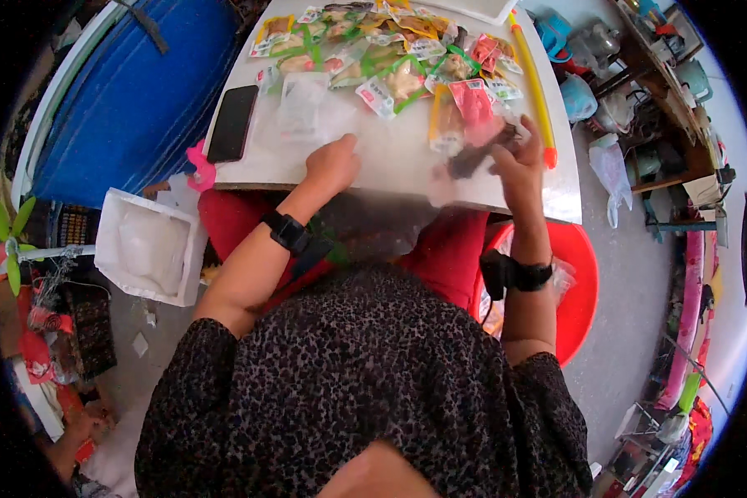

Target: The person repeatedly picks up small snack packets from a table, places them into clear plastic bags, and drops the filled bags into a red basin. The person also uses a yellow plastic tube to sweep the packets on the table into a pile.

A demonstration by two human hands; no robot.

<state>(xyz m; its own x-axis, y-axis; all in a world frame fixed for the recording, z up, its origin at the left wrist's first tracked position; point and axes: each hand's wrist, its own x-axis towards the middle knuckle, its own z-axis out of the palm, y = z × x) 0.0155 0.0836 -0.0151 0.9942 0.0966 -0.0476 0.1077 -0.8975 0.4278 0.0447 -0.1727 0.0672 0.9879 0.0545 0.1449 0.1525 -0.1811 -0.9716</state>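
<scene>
My left hand [334,166] is closed in a loose fist over the table's front edge; whatever it may hold is hidden. Just below it, a clear plastic bag [382,222] hangs over my lap. My right hand [519,162] pinches a small dark packet [476,156] above the table's right front part, and motion smears the packet's outline. Close by lie a pink-red packet [471,101] and a yellow-edged packet [446,120]. Left of these, a clear and white plastic bag [305,104] lies flat.
Several sealed food packets [405,81] cover the far part of the white table [373,162]. A black phone [233,124] lies at its left edge, a yellow tube [529,79] along its right. Beside my legs stand a white foam box [110,249] and a red tub [585,274].
</scene>
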